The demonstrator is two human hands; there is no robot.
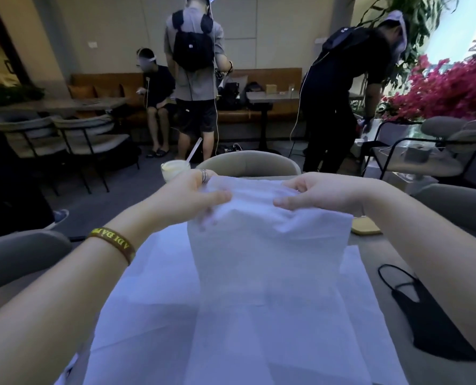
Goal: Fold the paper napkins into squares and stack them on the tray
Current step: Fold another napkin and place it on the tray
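A white paper napkin (pixel 267 262) hangs lifted above the table, its lower part draping down toward me. My left hand (pixel 192 195) pinches its upper left edge, thumb on top and fingers behind the paper. My right hand (pixel 320 195) pinches the upper right edge the same way. Beneath it, more white napkins (pixel 153 287) lie spread flat on the table. A yellowish tray (pixel 366 227) shows only as a corner at the right, mostly hidden behind my right forearm.
A black face mask (pixel 428 320) lies on the table at the right. A glass with a pale drink and a straw (pixel 174 168) stands beyond my left hand. Grey chairs (pixel 248 162) ring the table; several people stand or sit behind.
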